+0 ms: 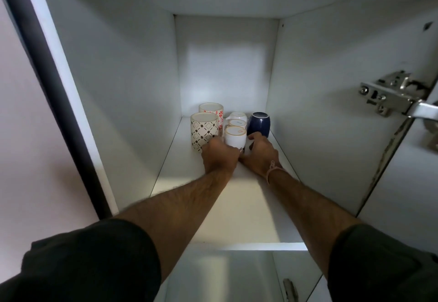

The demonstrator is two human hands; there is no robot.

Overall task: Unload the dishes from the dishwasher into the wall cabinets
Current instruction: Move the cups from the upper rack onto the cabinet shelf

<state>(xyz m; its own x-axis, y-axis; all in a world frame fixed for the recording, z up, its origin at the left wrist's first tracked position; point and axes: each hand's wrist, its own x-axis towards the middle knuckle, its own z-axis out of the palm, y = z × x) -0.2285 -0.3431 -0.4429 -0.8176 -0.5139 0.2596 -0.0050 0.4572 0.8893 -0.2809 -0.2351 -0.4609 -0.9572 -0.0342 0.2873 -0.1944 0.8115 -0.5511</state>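
White cup (235, 138) upside down on shelf (239, 209) — left hand (220, 157) grips it.

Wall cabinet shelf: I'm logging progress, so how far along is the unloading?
Done: a cream diamond-patterned mug, a white red-flowered mug, two small upturned white cups and a navy blue upturned mug stand at the shelf's back. In hand: the left hand holds a third small white cup in front; the right hand touches the navy mug, grip unclear. Left: unknown, the dishwasher is out of view.
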